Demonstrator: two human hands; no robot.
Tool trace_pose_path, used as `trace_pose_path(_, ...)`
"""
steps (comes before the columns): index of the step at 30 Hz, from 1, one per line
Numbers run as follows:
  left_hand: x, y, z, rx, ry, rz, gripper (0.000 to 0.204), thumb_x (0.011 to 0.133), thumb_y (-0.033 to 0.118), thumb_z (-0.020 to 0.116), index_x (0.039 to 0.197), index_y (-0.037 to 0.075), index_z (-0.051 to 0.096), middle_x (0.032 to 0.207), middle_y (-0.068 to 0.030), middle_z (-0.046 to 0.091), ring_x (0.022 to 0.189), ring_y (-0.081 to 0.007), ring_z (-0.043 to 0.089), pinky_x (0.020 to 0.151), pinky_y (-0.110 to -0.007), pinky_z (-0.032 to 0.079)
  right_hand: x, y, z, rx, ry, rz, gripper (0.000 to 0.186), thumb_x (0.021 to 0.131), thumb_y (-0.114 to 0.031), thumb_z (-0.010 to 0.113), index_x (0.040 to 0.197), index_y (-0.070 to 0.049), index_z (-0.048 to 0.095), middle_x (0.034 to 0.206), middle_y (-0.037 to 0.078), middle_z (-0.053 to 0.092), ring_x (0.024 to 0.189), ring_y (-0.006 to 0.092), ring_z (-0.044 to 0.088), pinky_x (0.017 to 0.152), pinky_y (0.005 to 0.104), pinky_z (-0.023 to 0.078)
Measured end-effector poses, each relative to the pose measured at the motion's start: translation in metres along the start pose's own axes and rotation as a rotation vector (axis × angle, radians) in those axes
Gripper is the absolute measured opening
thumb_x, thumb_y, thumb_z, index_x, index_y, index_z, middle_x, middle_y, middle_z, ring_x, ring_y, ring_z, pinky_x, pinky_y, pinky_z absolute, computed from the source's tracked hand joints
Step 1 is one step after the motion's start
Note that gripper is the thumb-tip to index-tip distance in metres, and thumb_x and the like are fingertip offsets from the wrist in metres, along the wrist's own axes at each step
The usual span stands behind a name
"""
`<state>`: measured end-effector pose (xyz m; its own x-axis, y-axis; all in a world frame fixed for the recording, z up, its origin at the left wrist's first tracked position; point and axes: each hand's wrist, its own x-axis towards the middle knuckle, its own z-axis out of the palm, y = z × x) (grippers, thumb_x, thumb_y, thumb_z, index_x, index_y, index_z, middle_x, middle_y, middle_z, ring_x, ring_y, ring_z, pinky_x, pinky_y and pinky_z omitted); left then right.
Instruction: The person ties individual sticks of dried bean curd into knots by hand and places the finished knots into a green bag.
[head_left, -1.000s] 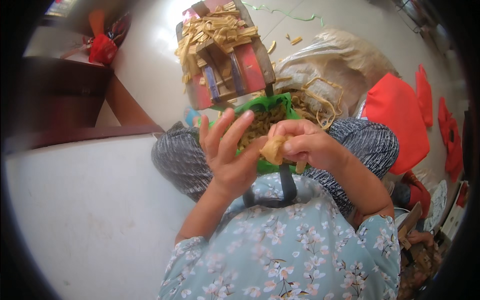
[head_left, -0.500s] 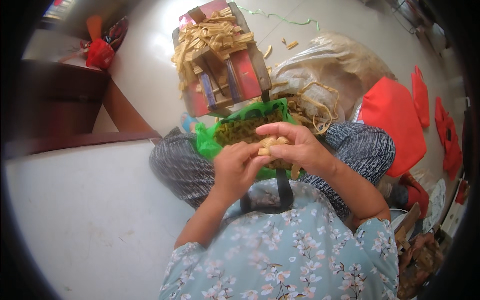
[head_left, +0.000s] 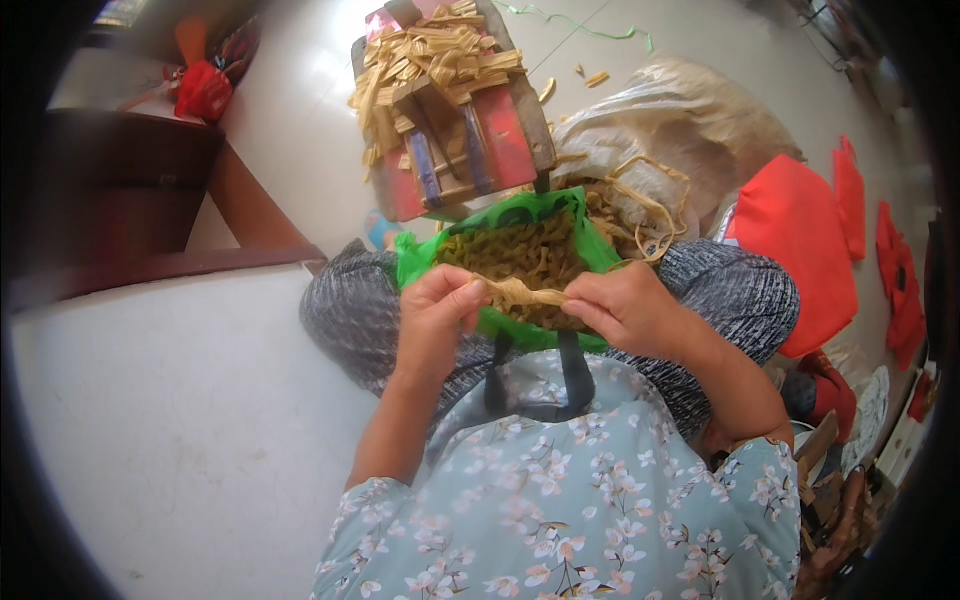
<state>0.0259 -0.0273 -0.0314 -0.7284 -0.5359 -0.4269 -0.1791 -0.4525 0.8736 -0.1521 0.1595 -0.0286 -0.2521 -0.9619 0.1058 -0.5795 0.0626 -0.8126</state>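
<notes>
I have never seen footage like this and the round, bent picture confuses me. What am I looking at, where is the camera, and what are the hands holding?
The camera sits on a person's head and looks down, so the wide lens bends the edges. The forearms coming from below are the person's own. The left hand and right hand pinch the two ends of a tan strip, knotted in the middle and stretched between them. Under it, on the lap, is a green bag full of similar pieces. Ahead on the pale floor stands a red wooden stool piled with tan strips, beside a clear plastic sack.
</notes>
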Motion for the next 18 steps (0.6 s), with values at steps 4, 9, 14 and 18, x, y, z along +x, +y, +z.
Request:
trace_pose_path(4,-0.001,-0.004,-0.003,-0.14,-0.041,-0.076,0.01,0.094,0.011,0.066,0.092,0.002,0.063,0.071,-0.003,0.061,0.057,-0.0098,0.055,0.066,-0.024,0.052,-0.01,-0.008,0.005,-0.201,0.108,-0.131,0.009,0.083,-0.014,0.068,0.079,-0.011,0.061,0.062,0.009,0.057,0.058,0.0285,0.062,0.053,0.0405,0.047)
trace_pose_path(9,0.004,0.005,-0.012,0.62,0.169,0.428,0.013,0.091,0.013,0.066,0.101,0.004,0.067,0.086,-0.0076,0.068,0.073,-0.0172,0.064,0.076,-0.032,0.054,-0.006,-0.002,0.008,-0.32,0.095,-0.122,0.011,0.079,-0.013,0.066,0.075,-0.011,0.056,0.06,0.008,0.056,0.056,0.028,0.061,0.05,0.0406,0.047)
trace_pose_path(14,0.001,0.02,0.017,1.484,-0.29,1.047,0.018,0.081,0.018,0.068,0.098,0.011,0.067,0.091,-0.0033,0.065,0.088,-0.0204,0.063,0.1,-0.046,0.045,0.007,-0.01,0.013,-0.282,-0.047,-0.205,0.006,0.078,-0.014,0.062,0.079,-0.012,0.056,0.062,0.007,0.058,0.056,0.0282,0.062,0.049,0.0413,0.047)
trace_pose_path(18,-0.004,0.007,-0.002,1.495,-0.4,0.982,0.009,0.08,0.017,0.066,0.088,0.014,0.062,0.08,0.0,0.058,0.081,-0.0181,0.06,0.104,-0.047,0.043,0.0,0.001,0.008,-0.211,-0.273,-0.18,0.008,0.075,-0.014,0.062,0.08,-0.012,0.056,0.06,0.007,0.057,0.057,0.028,0.063,0.05,0.0408,0.048)
